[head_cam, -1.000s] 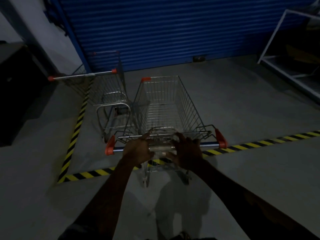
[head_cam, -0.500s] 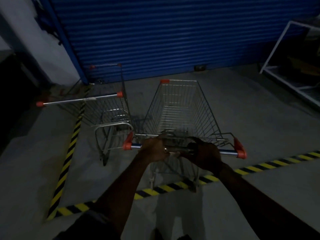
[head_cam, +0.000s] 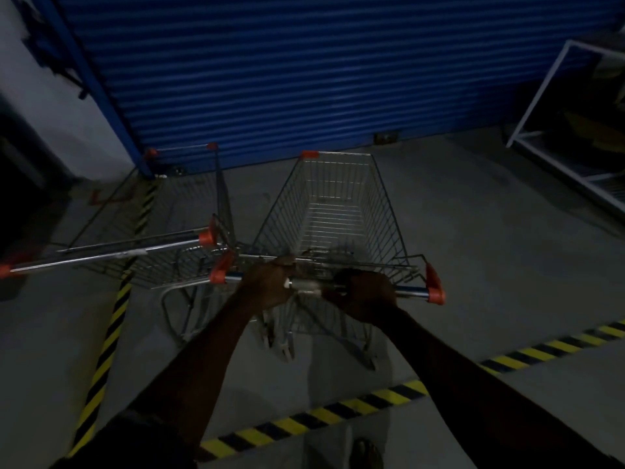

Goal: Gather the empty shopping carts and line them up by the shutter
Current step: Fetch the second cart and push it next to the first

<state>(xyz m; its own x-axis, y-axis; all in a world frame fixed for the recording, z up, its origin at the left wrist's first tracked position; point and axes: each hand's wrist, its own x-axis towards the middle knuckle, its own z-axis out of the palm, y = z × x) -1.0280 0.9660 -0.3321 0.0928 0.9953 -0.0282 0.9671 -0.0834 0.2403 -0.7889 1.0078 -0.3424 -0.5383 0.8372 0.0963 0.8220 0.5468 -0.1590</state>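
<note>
An empty wire shopping cart (head_cam: pixel 334 211) with orange corner caps stands in front of me, its nose pointing at the blue roller shutter (head_cam: pixel 304 69). My left hand (head_cam: pixel 267 282) and my right hand (head_cam: pixel 363 292) both grip its chrome handle bar near the middle. A second empty cart (head_cam: pixel 176 238) stands close on the left, parallel to it, with its handle bar reaching toward the left edge of the view. The two carts' near corners almost touch.
Yellow-and-black floor tape (head_cam: pixel 338 414) runs behind the cart and up the left side. A white metal rack (head_cam: pixel 575 157) stands at the right. A white wall (head_cam: pixel 61 113) and a dark object lie at the left. My shoe (head_cam: pixel 367 453) shows at the bottom.
The cart I hold has rolled forward over the tape line toward the shutter and now sits alongside the left cart. Both hands have closed round the handle bar.
</note>
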